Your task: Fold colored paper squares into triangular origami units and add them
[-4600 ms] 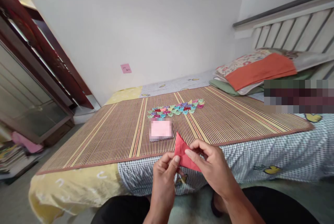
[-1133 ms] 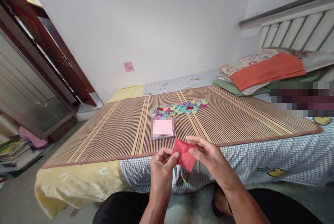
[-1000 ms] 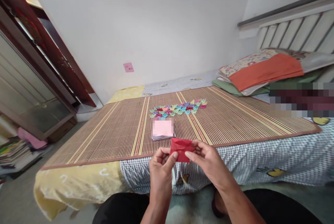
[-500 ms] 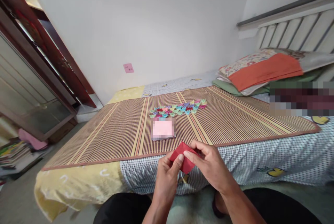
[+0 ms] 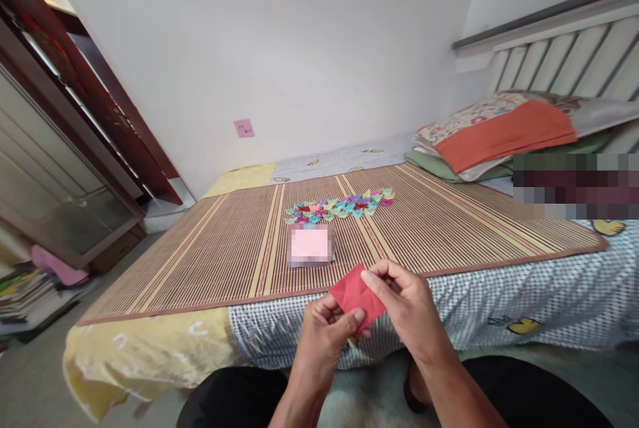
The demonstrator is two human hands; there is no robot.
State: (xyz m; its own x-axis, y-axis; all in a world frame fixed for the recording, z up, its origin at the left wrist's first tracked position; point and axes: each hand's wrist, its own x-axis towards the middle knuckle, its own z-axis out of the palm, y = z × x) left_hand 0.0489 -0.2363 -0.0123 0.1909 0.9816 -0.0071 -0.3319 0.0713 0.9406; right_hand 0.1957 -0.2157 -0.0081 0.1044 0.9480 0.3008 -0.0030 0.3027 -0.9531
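Observation:
A red paper square (image 5: 355, 296) with creases across it is held up between my two hands, in front of the bed's near edge. My left hand (image 5: 324, 331) pinches its lower left part, thumb on top near the bottom corner. My right hand (image 5: 407, 298) grips the upper right part, with the thumb by the top corner. Past the hands, a blurred pink block (image 5: 310, 245) lies on the striped mat (image 5: 229, 241). Several small folded paper pieces (image 5: 344, 207) in many colours form a band behind it.
Pillows (image 5: 506, 135) are stacked at the bed's right, below a white radiator (image 5: 574, 58). A pink note (image 5: 244, 128) is on the wall. Books (image 5: 30, 298) are piled on the left. My knees are below the bed's edge.
The red paper has opened out flatter and turned a little. My left thumb has moved down to its lower corner, and my right thumb has moved up towards the top corner.

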